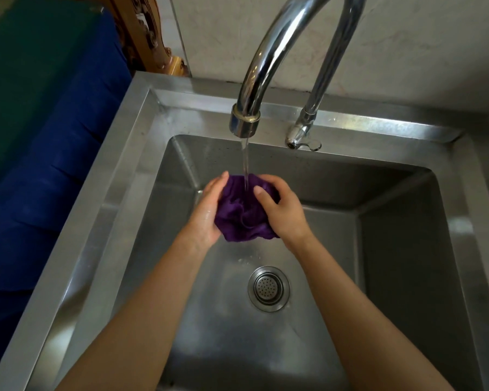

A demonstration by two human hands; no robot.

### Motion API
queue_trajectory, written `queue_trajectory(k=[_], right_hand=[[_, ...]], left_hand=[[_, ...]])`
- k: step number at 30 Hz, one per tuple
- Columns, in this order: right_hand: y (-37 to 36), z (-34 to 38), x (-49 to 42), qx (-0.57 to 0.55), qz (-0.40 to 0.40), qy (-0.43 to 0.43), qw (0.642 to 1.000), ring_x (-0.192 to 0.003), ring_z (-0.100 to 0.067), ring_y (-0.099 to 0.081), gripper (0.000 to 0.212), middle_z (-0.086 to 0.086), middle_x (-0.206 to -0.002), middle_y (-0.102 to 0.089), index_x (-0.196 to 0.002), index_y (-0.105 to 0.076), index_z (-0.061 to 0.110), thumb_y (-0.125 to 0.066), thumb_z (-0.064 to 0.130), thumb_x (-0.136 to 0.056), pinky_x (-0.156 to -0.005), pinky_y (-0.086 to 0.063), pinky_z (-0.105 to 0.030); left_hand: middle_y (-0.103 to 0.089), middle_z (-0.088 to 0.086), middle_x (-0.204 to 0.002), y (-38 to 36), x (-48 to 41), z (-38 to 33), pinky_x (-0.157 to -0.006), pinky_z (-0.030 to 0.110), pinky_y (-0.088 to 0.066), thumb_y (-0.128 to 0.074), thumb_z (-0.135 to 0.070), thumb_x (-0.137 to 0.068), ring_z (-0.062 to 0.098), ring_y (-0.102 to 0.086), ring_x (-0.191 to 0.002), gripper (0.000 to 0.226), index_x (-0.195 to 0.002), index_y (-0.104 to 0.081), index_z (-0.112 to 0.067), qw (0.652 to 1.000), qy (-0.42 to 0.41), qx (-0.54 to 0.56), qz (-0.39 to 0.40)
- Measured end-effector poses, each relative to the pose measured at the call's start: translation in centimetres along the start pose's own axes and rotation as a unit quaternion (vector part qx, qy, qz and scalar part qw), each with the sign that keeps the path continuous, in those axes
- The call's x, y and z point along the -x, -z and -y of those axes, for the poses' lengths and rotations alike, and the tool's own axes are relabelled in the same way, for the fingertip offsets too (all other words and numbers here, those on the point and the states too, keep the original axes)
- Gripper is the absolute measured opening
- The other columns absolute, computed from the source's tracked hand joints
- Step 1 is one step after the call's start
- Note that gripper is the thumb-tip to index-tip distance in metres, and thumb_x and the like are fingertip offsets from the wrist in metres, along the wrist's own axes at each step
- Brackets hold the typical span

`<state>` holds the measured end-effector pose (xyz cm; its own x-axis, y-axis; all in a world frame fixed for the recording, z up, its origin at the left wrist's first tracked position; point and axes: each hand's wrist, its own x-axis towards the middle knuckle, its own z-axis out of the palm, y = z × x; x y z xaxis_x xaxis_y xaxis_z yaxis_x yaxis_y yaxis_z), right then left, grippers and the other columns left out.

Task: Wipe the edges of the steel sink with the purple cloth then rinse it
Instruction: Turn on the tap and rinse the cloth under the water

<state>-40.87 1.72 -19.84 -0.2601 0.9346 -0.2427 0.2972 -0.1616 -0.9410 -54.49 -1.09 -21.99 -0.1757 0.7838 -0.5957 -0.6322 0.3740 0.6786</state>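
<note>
Broadly, a steel sink (119,198) fills the view, its flat rim running along the left, back and right, its deep square basin below; wet sheen and small drops lie on the basin floor; left of the rim hangs blue cloth (54,165), with green fabric (26,52) above it and a carved wooden post (150,32) at the back corner; a pale wall (421,52) stands behind. Over the back rim arches a chrome tap (268,52), its spout ending above the basin, its base (302,136) seated on the back rim to the right; a thin stream of water (245,162) falls from the spout straight onto the cloth (237,218). Two bare forearms reach in from the bottom edge; the purple cloth is bunched between both hands, held in the air above the basin floor, under the stream, nearer the back wall than the drain (268,288). Left hand (208,210) cups the cloth's left side, fingers nearly straight and together, palm pressed to it, skin wet; right hand (282,213) curls over the cloth's right side and top, fingers bent around the fabric, thumb lying on it beside the stream. Round, perforated, the drain sits in the floor below the hands, uncovered.
</note>
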Motion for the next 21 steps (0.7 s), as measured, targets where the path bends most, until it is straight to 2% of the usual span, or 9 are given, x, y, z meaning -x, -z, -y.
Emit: queue_trajectory(k=[2, 3, 5, 7, 11, 14, 16, 19, 21], right_hand=[[-0.7, 0.7, 0.4, 0.047, 0.013, 0.076, 0.996, -0.101, -0.018, -0.059, 0.027, -0.007, -0.110, -0.063, -0.113, -0.060, 0.013, -0.062, 0.020, -0.087, -0.093, -0.048, -0.035], [-1.2, 1.0, 0.6, 0.069, 0.018, 0.102, 0.992, -0.098, -0.017, -0.059, 0.026, -0.007, -0.108, -0.063, -0.110, -0.060, 0.013, -0.063, 0.022, -0.086, -0.091, -0.047, -0.032], [-2.2, 1.7, 1.1, 0.105, 0.011, 0.123, 0.987, -0.096, -0.019, -0.059, 0.025, -0.006, -0.105, -0.063, -0.106, -0.059, 0.015, -0.064, 0.028, -0.084, -0.087, -0.048, -0.035], [-3.0, 2.7, 1.3, 0.168, -0.029, 0.115, 0.979, -0.091, -0.024, -0.061, 0.026, -0.006, -0.103, -0.063, -0.100, -0.055, 0.016, -0.059, 0.038, -0.086, -0.078, -0.050, -0.038], [-3.3, 4.1, 0.2, 0.295, -0.090, 0.126, 0.943, -0.078, -0.031, -0.060, 0.026, -0.008, -0.088, -0.062, -0.085, -0.041, 0.016, -0.041, 0.040, -0.095, -0.061, -0.041, -0.035], [-3.0, 4.5, -0.8, 0.337, -0.081, 0.116, 0.931, -0.078, -0.038, -0.061, 0.027, -0.014, -0.084, -0.066, -0.090, -0.044, 0.010, -0.033, 0.033, -0.098, -0.061, -0.038, -0.036], [-2.8, 4.3, -1.4, 0.340, -0.081, 0.101, 0.931, -0.077, -0.039, -0.062, 0.029, -0.015, -0.083, -0.067, -0.090, -0.047, 0.007, -0.033, 0.030, -0.098, -0.062, -0.040, -0.037], [-2.4, 3.7, -1.9, 0.301, -0.088, 0.075, 0.947, -0.078, -0.040, -0.062, 0.032, -0.017, -0.084, -0.067, -0.092, -0.051, 0.006, -0.035, 0.033, -0.098, -0.064, -0.048, -0.041], [-1.7, 3.3, -2.3, 0.267, -0.094, 0.026, 0.959, -0.084, -0.040, -0.062, 0.037, -0.018, -0.090, -0.067, -0.098, -0.051, 0.007, -0.032, 0.039, -0.098, -0.069, -0.049, -0.042]], left_hand=[[-0.063, 0.011, -0.120, -0.4, -0.3, 0.3, -0.089, 0.040, -0.052, -0.066, -0.049, -0.075, 0.023, -0.064, -0.106, 0.067, -0.130, -0.048, -0.016, 0.999, -0.012, -0.035, -0.014], [-0.068, 0.009, -0.109, -0.7, -0.4, 0.4, -0.081, 0.035, -0.055, -0.062, -0.048, -0.080, 0.020, -0.067, -0.097, 0.055, -0.122, -0.055, -0.014, 0.998, -0.021, -0.055, -0.019], [-0.071, 0.002, -0.070, -1.5, -0.3, 0.5, -0.058, 0.022, -0.054, -0.046, -0.037, -0.092, 0.012, -0.068, -0.067, 0.033, -0.086, -0.064, -0.010, 0.996, -0.008, -0.087, -0.024], [-0.061, -0.004, -0.047, -2.8, 0.4, 0.5, -0.046, 0.016, -0.049, -0.033, -0.029, -0.098, 0.008, -0.061, -0.048, 0.040, -0.068, -0.055, -0.014, 0.997, -0.004, -0.073, -0.010], [-0.056, -0.005, -0.047, -4.7, 1.0, 0.2, -0.043, 0.014, -0.045, -0.029, -0.030, -0.098, 0.009, -0.058, -0.049, 0.042, -0.065, -0.051, -0.015, 1.000, -0.010, -0.029, -0.003], [-0.048, -0.005, -0.040, -4.9, 1.1, -0.1, -0.035, 0.014, -0.037, -0.036, -0.033, -0.097, 0.008, -0.048, -0.037, 0.044, -0.058, -0.048, -0.016, 0.999, 0.005, -0.024, -0.039], [-0.044, -0.005, -0.035, -4.8, 1.2, 0.2, -0.033, 0.014, -0.031, -0.038, -0.023, -0.096, 0.009, -0.043, -0.033, 0.048, -0.050, -0.048, -0.016, 0.997, 0.003, -0.037, -0.064], [-0.051, -0.007, -0.041, -4.5, 1.2, 0.3, -0.044, 0.022, -0.038, -0.046, -0.021, -0.092, 0.010, -0.048, -0.045, 0.052, -0.042, -0.057, -0.022, 0.991, -0.044, -0.090, -0.091], [-0.062, -0.004, -0.061, -4.3, 1.4, 0.2, -0.059, 0.026, -0.048, -0.050, -0.034, -0.093, 0.010, -0.057, -0.060, 0.034, -0.064, -0.064, -0.022, 0.980, -0.094, -0.139, -0.107]])
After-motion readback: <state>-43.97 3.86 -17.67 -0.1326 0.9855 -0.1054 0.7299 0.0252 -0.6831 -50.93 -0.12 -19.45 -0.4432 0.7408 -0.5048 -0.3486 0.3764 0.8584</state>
